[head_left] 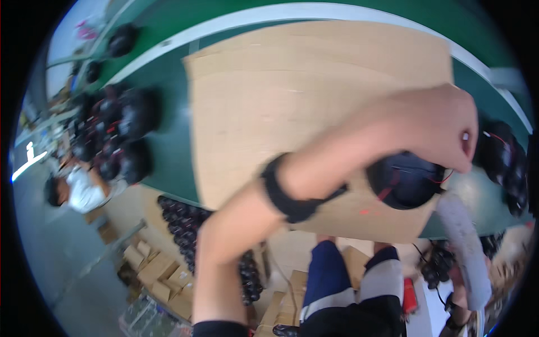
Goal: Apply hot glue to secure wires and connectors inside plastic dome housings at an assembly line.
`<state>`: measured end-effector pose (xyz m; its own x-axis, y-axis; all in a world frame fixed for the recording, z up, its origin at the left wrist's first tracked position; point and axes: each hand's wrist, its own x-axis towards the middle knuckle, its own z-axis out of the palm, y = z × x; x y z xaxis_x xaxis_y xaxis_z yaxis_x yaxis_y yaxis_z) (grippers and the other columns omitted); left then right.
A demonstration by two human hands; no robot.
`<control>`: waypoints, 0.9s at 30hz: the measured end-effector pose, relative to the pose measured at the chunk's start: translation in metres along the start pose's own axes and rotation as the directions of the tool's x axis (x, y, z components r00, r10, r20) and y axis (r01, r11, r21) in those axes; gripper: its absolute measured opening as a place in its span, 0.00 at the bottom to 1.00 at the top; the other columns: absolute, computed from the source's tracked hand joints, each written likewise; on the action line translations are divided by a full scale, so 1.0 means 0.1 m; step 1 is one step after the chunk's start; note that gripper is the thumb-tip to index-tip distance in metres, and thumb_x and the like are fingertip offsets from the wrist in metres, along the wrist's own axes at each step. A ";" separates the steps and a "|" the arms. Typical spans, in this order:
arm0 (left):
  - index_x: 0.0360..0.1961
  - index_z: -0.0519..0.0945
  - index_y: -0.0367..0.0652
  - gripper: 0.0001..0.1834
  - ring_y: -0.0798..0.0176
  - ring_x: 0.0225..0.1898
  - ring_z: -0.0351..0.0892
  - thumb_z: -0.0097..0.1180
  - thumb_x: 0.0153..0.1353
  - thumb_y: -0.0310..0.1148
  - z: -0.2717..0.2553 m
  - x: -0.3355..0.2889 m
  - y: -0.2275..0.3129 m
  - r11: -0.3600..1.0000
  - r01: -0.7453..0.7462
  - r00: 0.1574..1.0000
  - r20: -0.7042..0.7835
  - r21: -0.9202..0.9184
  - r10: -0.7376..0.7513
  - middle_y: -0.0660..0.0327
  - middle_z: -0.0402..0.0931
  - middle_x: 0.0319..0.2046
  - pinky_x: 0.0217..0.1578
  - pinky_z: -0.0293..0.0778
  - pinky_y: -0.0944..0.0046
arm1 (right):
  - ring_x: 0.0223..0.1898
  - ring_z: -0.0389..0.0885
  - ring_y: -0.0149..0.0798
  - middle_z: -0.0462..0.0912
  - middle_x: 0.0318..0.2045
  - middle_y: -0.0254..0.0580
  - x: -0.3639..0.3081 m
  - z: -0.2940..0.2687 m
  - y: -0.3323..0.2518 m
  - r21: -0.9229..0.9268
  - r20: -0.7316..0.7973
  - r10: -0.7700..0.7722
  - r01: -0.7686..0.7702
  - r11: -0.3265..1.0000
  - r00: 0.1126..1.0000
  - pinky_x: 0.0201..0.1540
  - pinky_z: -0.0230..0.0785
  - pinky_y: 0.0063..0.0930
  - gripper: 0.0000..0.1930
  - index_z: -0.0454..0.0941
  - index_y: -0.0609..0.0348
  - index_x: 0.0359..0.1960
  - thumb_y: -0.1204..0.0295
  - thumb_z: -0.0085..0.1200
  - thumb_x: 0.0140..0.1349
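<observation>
My left arm, with a black band at the wrist, reaches across to the right. My left hand [452, 129] is closed over the right side of a round black housing [405, 178], with a small white-tipped bit showing in the fist. A thin red wire [446, 178] comes out of the housing beside the hand. At the lower right, my right hand [460, 287] grips a long, light grey, fuzzy-covered tool [467, 247]. The tool's dark narrow tip points up at the housing's lower right edge. My right fingers are partly hidden behind the tool.
A cardboard sheet [269, 112] covers much of the green table [171, 121]. Black round parts stand in clusters at the left [137, 112] and right [497, 151]. More black parts [182, 222] and cardboard boxes [160, 272] lie below. A person [87, 188] is at the far left.
</observation>
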<state>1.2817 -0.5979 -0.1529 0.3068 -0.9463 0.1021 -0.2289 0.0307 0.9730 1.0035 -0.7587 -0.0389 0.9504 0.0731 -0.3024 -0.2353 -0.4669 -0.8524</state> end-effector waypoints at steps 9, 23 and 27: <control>0.36 0.88 0.35 0.04 0.75 0.24 0.77 0.68 0.58 0.23 -0.17 -0.26 -0.03 0.934 0.262 0.946 -0.129 -0.243 -0.299 0.63 0.82 0.26 0.27 0.74 0.76 | 0.43 0.86 0.55 0.84 0.42 0.58 0.31 -0.01 0.26 -0.195 0.076 0.098 -0.082 0.977 0.992 0.47 0.80 0.39 0.16 0.79 0.71 0.43 0.76 0.64 0.54; 0.34 0.87 0.34 0.05 0.75 0.26 0.77 0.65 0.60 0.26 0.01 -0.30 -0.16 0.960 0.209 0.928 -0.272 -0.187 -0.255 0.64 0.82 0.26 0.30 0.75 0.74 | 0.38 0.85 0.53 0.83 0.39 0.54 0.49 -0.01 0.06 -0.256 0.131 0.160 -0.123 0.959 0.978 0.41 0.78 0.36 0.14 0.79 0.71 0.40 0.76 0.63 0.53; 0.34 0.87 0.34 0.05 0.74 0.26 0.78 0.65 0.60 0.25 0.02 -0.29 -0.08 0.934 0.273 0.902 -0.277 -0.230 -0.331 0.63 0.83 0.26 0.30 0.75 0.74 | 0.35 0.85 0.50 0.83 0.35 0.50 0.49 0.02 0.03 -0.282 0.076 0.198 -0.169 0.944 0.977 0.40 0.78 0.34 0.13 0.80 0.67 0.38 0.75 0.63 0.50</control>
<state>1.2730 -0.5717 -0.1644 0.6084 -0.7746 -0.1731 0.0822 -0.1554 0.9844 1.0493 -0.7552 -0.0571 0.8668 0.0458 -0.4965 -0.3260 -0.7015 -0.6338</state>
